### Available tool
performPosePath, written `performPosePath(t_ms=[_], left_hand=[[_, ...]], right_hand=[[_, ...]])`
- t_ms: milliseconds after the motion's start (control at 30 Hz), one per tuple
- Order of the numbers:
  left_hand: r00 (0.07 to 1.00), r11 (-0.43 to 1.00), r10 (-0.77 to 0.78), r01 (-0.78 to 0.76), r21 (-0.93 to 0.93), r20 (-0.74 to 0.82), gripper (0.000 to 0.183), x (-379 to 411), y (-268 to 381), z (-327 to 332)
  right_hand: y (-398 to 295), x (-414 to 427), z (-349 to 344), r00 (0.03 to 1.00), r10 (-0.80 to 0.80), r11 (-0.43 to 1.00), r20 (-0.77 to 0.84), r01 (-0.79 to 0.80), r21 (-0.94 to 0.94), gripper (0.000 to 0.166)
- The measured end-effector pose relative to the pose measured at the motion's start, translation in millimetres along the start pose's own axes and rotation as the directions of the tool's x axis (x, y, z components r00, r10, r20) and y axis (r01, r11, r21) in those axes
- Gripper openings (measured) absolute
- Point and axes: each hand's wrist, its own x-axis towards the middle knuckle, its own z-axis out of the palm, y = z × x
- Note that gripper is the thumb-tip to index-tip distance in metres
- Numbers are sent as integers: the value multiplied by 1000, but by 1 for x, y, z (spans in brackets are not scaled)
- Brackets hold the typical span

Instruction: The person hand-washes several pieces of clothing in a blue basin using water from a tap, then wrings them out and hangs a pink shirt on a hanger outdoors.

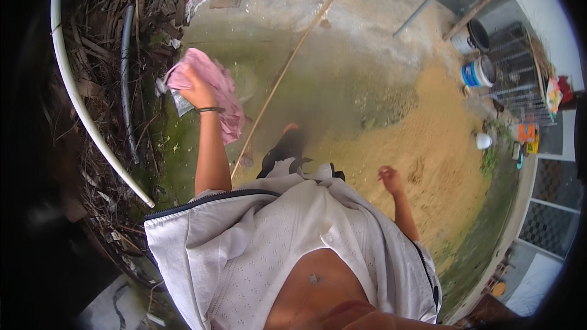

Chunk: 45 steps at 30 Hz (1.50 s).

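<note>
My left hand [198, 88] grips a crumpled pink cloth [229, 112], which hangs down past the wrist; whether it is fabric or thin plastic I cannot tell. Below the fingers shows a silvery, clear plastic piece [182, 102], partly hidden by the hand. A dark band circles that wrist. My right hand [389, 178] hangs at my side over sandy ground, fingers loosely bent and apart, with nothing seen in it. Ahead of me, a long thin bamboo pole [293, 57] lies across the mossy concrete. One dark-trousered leg [284, 146] is forward, blurred.
Piled sticks and firewood [91, 46] line the left, with a white pipe [87, 114] and a grey pipe [127, 82]. Loose sand [412, 146] spreads to the right. Beyond it are a paint bucket [479, 72], a wire cage [513, 73] and a white container [483, 141]. Metal posts [426, 2] stand ahead.
</note>
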Motion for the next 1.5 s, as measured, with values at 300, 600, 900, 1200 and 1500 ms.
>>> performPosePath(t_ms=[300,600,900,1200,1500], left_hand=[[921,911,38,127,-392,387,29,-16,71,301],[838,958,267,-176,-227,476,32,-37,110,555],[462,695,549,-715,-73,697,45,-43,124,689],[436,995,73,-88,-38,897,61,-56,94,747],[480,933,49,291,-212,876,64,-20,38,759]], right_hand=[[-251,234,-86,951,-308,948,14,308,-81,34],[-623,460,-223,580,-813,579,39,814,-32,45],[-757,602,-267,680,-595,625,429,727,-285,47],[-768,650,-323,449,-850,473,-275,881,-23,22],[-859,606,-368,391,-873,359,-290,920,160,18]])
